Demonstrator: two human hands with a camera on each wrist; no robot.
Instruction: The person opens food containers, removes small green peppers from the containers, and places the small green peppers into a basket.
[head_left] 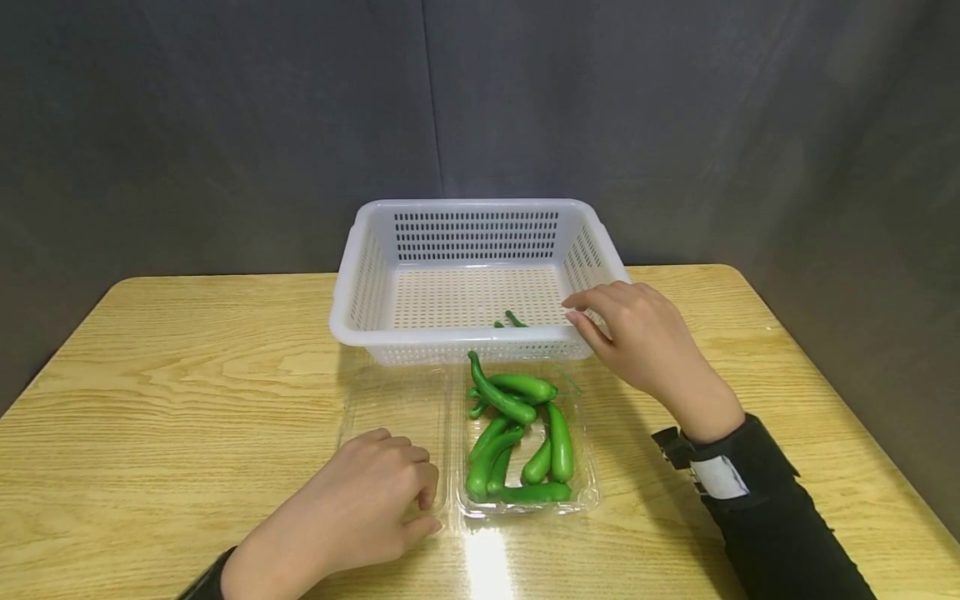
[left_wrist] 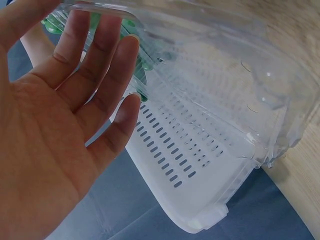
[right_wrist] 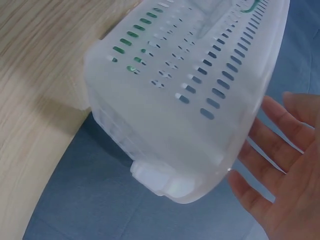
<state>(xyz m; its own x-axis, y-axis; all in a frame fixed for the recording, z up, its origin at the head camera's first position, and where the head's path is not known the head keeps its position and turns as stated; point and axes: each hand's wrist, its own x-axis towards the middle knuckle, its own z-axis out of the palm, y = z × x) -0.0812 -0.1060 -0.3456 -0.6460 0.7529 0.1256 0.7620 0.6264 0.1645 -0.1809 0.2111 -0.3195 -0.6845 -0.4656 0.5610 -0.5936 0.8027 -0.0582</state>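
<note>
Head view, nearest first: the left hand [head_left: 360,508] rests on the open lid [head_left: 393,417] of a clear plastic tray [head_left: 525,500], fingers loosely bent and gripping nothing; the left wrist view shows them nearly straight against the clear plastic. Just beside it, the tray holds a heap of small green cucumbers [head_left: 517,433]. Beyond the tray, touching its far edge, stands a white slotted basket [head_left: 360,275] with one cucumber [head_left: 513,319] lying against its near wall. The right hand [head_left: 637,337] hovers at the basket's near right corner, fingers relaxed and empty.

Judging by this, the work is moving cucumbers from tray to basket, barely started. The next move would call for the right hand to come back over the tray and pinch one cucumber off the top of the heap while the left steadies the lid.

All stands on a pale wooden table [head_left: 150,375]; behind hangs a dark grey curtain [head_left: 225,125].
</note>
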